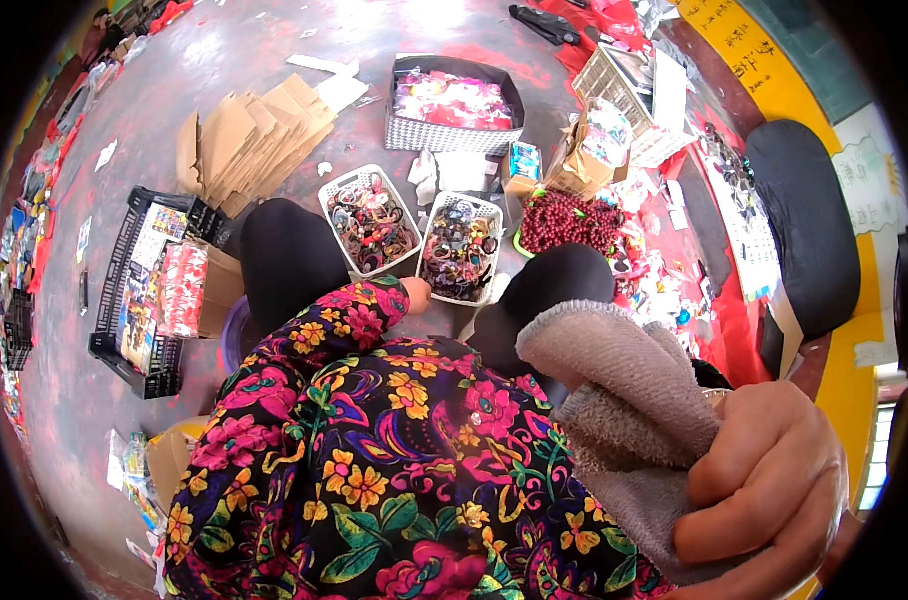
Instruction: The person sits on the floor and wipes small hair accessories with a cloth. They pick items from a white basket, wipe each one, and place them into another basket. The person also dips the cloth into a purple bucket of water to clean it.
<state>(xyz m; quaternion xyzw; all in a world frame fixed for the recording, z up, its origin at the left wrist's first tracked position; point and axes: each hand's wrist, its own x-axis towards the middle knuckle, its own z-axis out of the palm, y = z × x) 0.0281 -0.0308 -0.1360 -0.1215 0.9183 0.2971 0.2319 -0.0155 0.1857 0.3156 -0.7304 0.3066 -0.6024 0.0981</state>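
Close to the camera at the lower right, my right hand (764, 490) is closed around a grey fleecy cloth (624, 370), which folds over and hangs down from the fingers. My left hand (417, 295) rests between my knees, at the near edge of two white plastic baskets; its fingers are mostly hidden. The left basket (326, 198) is filled with mixed hair ties (372, 222) in several colours. Beside it, the right basket (494, 215) holds darker hair ties and small ornaments (458, 250).
Dark-red beads (571, 222) lie in a green-rimmed tray to the right. Behind stand a patterned bin (454, 135) of pink packets and an open carton (574, 165). Flattened cardboard (259, 140) and a black crate (124, 290) are on the left, a black cushion (804, 230) far right.
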